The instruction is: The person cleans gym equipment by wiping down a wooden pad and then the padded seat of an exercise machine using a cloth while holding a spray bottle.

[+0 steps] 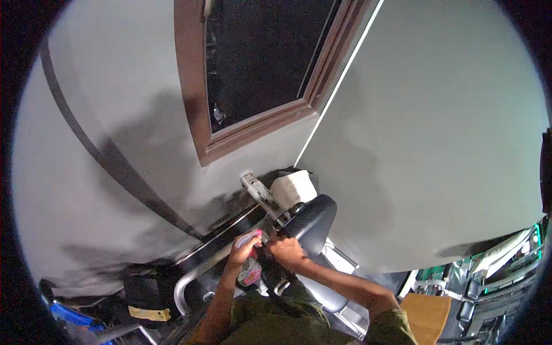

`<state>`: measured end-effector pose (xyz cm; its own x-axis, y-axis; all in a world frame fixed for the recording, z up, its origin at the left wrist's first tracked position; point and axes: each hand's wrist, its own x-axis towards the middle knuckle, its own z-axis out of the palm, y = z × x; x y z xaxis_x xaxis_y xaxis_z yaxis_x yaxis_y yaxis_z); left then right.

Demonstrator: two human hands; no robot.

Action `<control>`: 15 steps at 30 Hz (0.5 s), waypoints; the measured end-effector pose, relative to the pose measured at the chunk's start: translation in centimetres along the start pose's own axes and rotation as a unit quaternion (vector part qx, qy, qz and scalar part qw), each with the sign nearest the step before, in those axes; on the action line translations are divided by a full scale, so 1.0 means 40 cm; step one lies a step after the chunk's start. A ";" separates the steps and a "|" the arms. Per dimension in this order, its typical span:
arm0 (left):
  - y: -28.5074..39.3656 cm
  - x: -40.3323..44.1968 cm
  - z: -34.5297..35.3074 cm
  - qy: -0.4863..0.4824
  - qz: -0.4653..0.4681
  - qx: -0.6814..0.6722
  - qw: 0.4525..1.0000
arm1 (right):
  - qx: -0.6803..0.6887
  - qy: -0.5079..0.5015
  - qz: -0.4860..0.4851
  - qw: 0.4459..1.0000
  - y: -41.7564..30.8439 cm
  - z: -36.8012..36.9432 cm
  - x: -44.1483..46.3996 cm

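Observation:
My left hand [244, 248] is closed around a pink and clear plastic bottle-like thing [251, 273]. Its pink and white upper end shows at the fingers, and its colourful lower part hangs below the hand; I cannot tell its exact kind. Close beside it, my right hand [287, 252] is curled into a fist at the lower edge of a black padded seat [313, 221] of a gym machine. Whatever the right fingers hold, if anything, is hidden. A metal bar [263, 195] rises just beyond both hands.
A white box-like object [293, 188] stands behind the pad, in the wall corner. A brown-framed window [198, 132] is above. Curved metal tubing [183, 293] and a yellow piece [149, 313] are at lower left. An orange-brown board [425, 316] and gym equipment [471, 287] are at right.

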<state>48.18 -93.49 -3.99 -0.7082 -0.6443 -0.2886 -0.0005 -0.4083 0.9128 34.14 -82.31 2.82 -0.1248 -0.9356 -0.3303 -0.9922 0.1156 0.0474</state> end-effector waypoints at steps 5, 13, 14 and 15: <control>0.051 -0.026 0.004 0.015 -0.050 0.003 0.999 | -0.025 -0.052 -0.095 0.994 0.061 -0.025 -0.040; 0.013 -0.024 -0.019 -0.019 -0.003 0.023 1.000 | 0.063 0.089 -0.039 0.993 0.143 -0.069 -0.127; 0.001 -0.011 -0.015 -0.025 -0.007 0.015 1.000 | 0.088 0.104 -0.021 0.990 0.134 -0.049 -0.127; -0.001 -0.001 -0.004 -0.032 -0.012 0.007 0.999 | 0.110 0.121 0.002 0.987 0.117 -0.028 -0.127</control>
<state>48.33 -93.55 -4.05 -0.7518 -0.5911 -0.2922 -0.0279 -0.4143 0.9097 30.14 -77.40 5.78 -0.1491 -0.9842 -0.0955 -0.9724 0.1634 -0.1667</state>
